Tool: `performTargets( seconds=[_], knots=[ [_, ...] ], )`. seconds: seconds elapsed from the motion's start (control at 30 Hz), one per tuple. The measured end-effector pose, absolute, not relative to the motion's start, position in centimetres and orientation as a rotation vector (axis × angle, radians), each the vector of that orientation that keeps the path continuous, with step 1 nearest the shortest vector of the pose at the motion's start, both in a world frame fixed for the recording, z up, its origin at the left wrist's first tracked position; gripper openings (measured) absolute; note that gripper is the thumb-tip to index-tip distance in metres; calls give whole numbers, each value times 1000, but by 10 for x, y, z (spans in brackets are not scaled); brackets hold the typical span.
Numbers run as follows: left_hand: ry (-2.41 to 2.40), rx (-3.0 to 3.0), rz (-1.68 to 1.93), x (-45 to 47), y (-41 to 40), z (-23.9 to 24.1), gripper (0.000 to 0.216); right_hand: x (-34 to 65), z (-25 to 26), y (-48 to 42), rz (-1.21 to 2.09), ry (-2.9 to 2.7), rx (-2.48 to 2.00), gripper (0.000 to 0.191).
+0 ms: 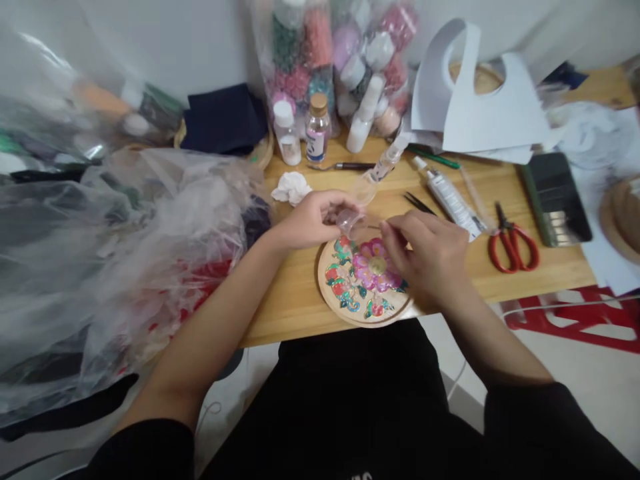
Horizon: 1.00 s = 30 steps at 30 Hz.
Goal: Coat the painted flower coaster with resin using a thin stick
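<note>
Holding a small clear cup (pixel 349 223) tipped sideways in the left hand (pixel 324 215), above the far part of a round wooden plaque (pixel 367 321) lying at the front edge of the worktop (pixel 285 293). Pinching a thin tool (pixel 374 227) in the right hand (pixel 427 252), pointing it toward the cup near the plaque's pink flower (pixel 375 265).

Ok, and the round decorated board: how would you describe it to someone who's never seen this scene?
Find the wooden table, then go to its near edge, by the person's black-clothed lap. A pale round board sits there, partly hidden by the right hand. Unlike the red-handled tool off to the right, it carries colourful flowers, the largest pink-purple with a yellowish centre.
</note>
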<state>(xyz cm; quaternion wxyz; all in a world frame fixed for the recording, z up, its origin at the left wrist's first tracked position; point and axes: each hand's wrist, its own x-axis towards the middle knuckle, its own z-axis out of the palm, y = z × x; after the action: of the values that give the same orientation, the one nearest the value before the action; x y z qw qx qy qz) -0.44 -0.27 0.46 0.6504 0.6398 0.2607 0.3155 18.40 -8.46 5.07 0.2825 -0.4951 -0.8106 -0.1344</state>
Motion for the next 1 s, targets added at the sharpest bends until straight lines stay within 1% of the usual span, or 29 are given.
performTargets(
  seconds=[0.1,0.17,0.37,0.47,0.8,1.0],
  knots=[
    [582,1499,738,-4,-1,4,35,182,45,-77,-435,-2184,-1316,24],
    [590,1505,735,-4,0,4,35,182,42,-75,-395,-2191,-1315,24],
    [595,1510,710,-5,0,3,37,184,31,-74,62,-2053,-1415,27],
    [576,1506,715,-5,1,2,35,185,29,-73,178,-1984,-1454,27],
    [583,1564,712,-6,0,3,34,181,32,-74,245,-1986,-1480,27],
    [552,1586,716,-6,1,2,34,183,36,-75,346,-1893,-1464,27]
  ],
)
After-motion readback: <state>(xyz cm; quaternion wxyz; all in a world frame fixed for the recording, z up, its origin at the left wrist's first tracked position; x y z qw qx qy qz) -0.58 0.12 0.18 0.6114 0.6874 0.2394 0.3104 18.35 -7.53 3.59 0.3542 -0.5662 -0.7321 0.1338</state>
